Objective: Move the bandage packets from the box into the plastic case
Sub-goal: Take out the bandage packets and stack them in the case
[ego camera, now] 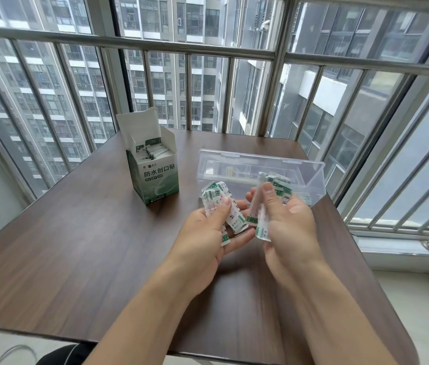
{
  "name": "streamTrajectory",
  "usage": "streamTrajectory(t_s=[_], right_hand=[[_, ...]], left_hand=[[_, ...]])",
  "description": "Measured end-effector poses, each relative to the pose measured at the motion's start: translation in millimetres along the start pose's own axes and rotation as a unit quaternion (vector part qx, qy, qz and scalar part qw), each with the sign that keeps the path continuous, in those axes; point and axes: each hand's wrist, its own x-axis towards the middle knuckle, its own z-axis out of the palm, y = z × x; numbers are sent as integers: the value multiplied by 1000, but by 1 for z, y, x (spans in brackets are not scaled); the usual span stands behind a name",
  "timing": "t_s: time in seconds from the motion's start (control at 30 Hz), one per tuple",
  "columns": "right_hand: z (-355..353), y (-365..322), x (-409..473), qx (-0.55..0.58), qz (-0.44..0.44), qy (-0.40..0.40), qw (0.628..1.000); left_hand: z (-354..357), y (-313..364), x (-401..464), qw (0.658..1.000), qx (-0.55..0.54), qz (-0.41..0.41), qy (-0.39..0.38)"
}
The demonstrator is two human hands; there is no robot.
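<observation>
both hands [208, 227] [287, 219] hold white, green-ended bandage packets [234, 219].

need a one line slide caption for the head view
Both hands, left hand and right hand, hold bandage packets above the table, between the open box and clear plastic case.

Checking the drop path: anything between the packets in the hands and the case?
Nothing visible. The case lies open, lid up behind it, right behind the hands. The left hand and right hand both hold packets just before its near edge.
</observation>
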Motion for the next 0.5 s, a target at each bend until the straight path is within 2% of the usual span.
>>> streamTrajectory(t_s=[0.1, 0.17, 0.37, 0.5], right_hand=[[1, -7, -3, -70, 52, -121, 989], [3, -6, -2, -104, 44, -137, 984], [4, 8, 1, -123, -13, -59, 991], [5, 12, 0, -65, -11, 4, 998]], left_hand=[[-7, 3, 1, 998, 47, -14, -31], [-11, 5, 2, 997, 66, -27, -34], [-10, 7, -2, 997, 52, -24, -44], [-10, 5, 0, 998, 48, -24, -34]])
